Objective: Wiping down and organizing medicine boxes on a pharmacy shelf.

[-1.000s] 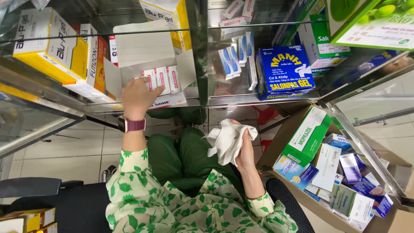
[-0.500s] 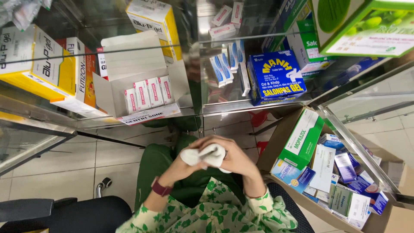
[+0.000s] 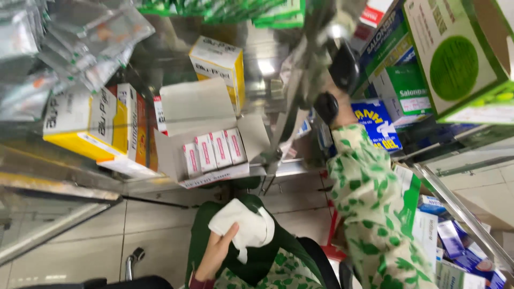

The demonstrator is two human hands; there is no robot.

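While your left hand (image 3: 217,256) grips the white cloth (image 3: 243,225) low over your lap, thumb pressed into its folds, your right hand is reached up behind the glass shelf's edge, blurred and hidden, so you cannot tell whether it is clenched or loose. Only its floral sleeve (image 3: 369,198) shows clearly. The cloth is soft, crumpled, bunched into a pad. Just above it on the glass shelf (image 3: 64,187) sits an open white carton (image 3: 206,134) of small pink-striped boxes (image 3: 214,151), upright in a row. Yellow boxes (image 3: 88,126) stand to its left, a blue box (image 3: 383,126) lies beside your right sleeve.
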